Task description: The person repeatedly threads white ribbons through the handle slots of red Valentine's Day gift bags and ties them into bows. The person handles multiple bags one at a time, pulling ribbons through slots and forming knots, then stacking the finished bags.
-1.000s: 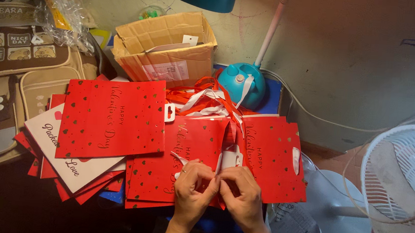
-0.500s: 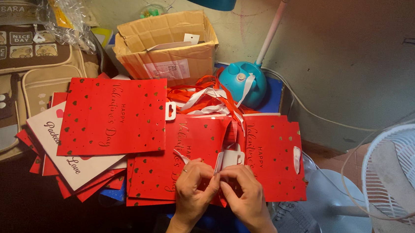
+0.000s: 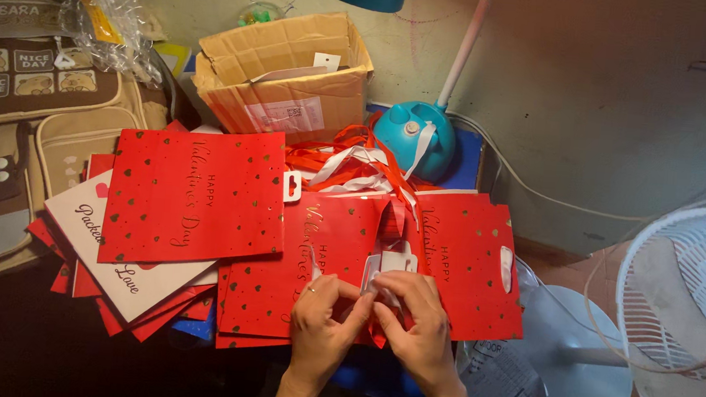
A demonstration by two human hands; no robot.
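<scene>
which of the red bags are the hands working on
The red bag lying in the middle, under both hands; the left stack's top bag and the right bag lie untouched.

Seen from the head camera, the left hand [image 3: 319, 326] and the right hand [image 3: 417, 325] meet, fingers pinched together, over a flat red gift bag [image 3: 297, 274] dotted with gold hearts, and a white tag [image 3: 388, 264] sits just above their fingertips. A second red bag [image 3: 470, 262] lies touching it on the right. To the left rests a stack of red bags [image 3: 194, 194]. Behind the gift bag are tangled red and white ribbons [image 3: 352, 161], an open cardboard box [image 3: 287, 76] and a teal lamp base [image 3: 415, 136]. A white fan [image 3: 688, 317] stands well right.
</scene>
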